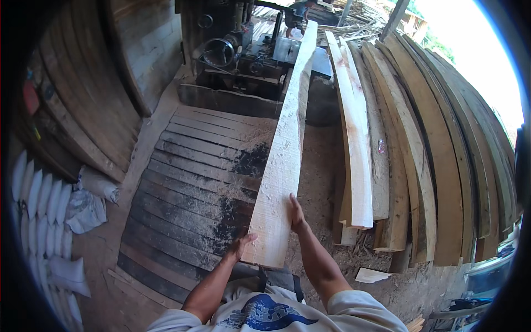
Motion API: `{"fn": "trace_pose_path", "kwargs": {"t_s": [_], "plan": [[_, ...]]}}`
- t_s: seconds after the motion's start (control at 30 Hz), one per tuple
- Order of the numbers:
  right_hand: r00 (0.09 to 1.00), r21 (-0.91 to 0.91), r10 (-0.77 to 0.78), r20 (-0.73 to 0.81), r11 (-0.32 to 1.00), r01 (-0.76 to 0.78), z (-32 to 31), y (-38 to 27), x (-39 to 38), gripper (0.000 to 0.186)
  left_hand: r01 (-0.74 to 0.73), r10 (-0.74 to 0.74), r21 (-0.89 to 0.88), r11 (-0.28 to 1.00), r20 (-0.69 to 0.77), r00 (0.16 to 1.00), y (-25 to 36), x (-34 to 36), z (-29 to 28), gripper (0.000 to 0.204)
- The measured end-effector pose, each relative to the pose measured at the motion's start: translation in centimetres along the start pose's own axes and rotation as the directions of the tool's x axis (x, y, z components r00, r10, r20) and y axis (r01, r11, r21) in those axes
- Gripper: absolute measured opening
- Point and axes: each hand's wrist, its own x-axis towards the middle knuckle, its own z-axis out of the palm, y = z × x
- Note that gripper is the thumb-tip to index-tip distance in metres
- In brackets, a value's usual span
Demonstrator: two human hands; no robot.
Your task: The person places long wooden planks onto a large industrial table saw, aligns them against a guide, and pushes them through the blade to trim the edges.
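A long, pale sawn plank [272, 182] dusted with shavings stretches away from me, its far end at the machine [246, 52] with a handwheel and metal table. My left hand [241, 247] grips the plank's left edge near the close end. My right hand [296, 213] holds the right edge a little farther along, its fingers partly behind the board. Just right of it lie lighter boards [357, 166], on rows of darker, rough planks [448, 182].
A slatted wooden platform [171, 182] covered in sawdust lies left of the plank. Stacked white sacks [41, 199] and boards leaning on the wall [83, 105] line the left side. Another person [298, 14] is partly visible beyond the machine, near heaped offcuts [354, 25].
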Motion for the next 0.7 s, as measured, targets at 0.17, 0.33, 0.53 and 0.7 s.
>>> {"fn": "trace_pose_path", "kwargs": {"t_s": [0.17, 0.33, 0.53, 0.7], "plan": [[0.996, 0.18, 0.085, 0.026, 0.98, -0.088, 0.9, 13.9, -12.0, 0.084, -0.263, 0.275, 0.149, 0.953, -0.073, 0.959, -11.1, -18.0, -0.4, 0.075], [0.975, 0.155, 0.211, 0.076, 0.963, -0.22, -0.3, 23.0, -30.9, 0.084, -0.161, 0.179, 0.205, 0.965, -0.076, 0.981, -26.5, -31.1, 0.7, 0.082], [0.994, 0.104, 0.104, -0.025, 0.989, -0.101, 0.3, 31.4, -45.5, 0.082, -0.209, 0.216, 0.077, 0.975, -0.091, 0.972, -41.1, -40.9, 1.6, 0.084], [0.982, 0.077, 0.182, -0.058, 0.981, -0.177, 1.5, 35.8, -56.6, 0.083, -0.228, 0.231, 0.053, 0.972, -0.057, 0.971, -48.8, -50.9, 2.8, 0.084]]}}
